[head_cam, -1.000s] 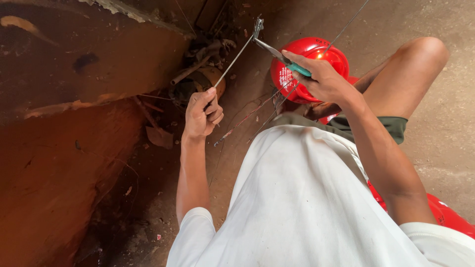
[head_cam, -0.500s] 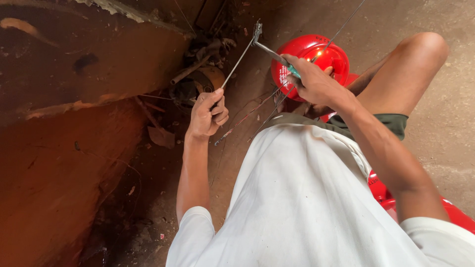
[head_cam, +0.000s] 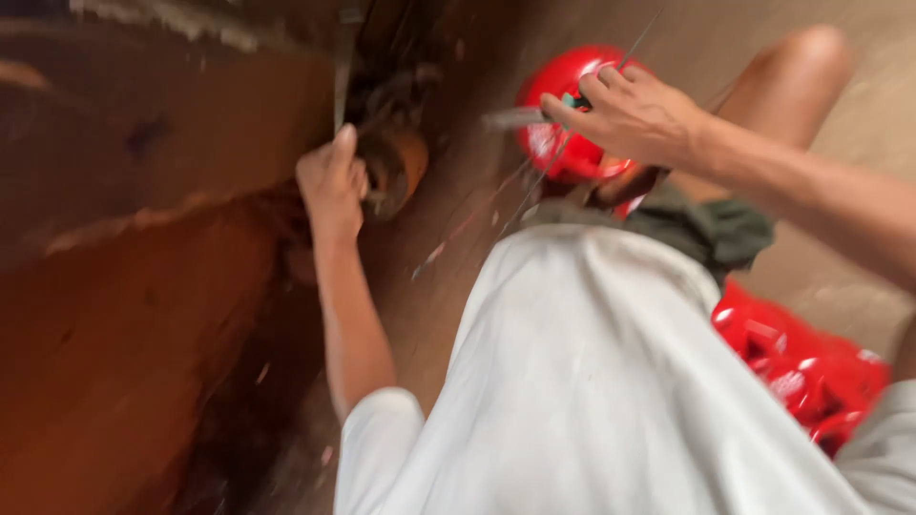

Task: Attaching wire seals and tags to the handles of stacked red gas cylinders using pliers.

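Mid-tightening, it seems: the left hand (head_cam: 332, 181) grips a thin wire at the rusty fitting (head_cam: 396, 167) while the right hand (head_cam: 634, 114) clutches pliers (head_cam: 520, 118) beside the red tank (head_cam: 568, 110); next needs a steady pull.

The person wears a loose white shirt (head_cam: 611, 381) with short sleeves and dark green shorts (head_cam: 711, 229). Both arms and the knee are bare.

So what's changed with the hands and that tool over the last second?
The left hand has gone from the thin wire up to the rusty round fitting. The right hand keeps gripping the green-handled tool, beside the red helmet. The picture is now blurred.
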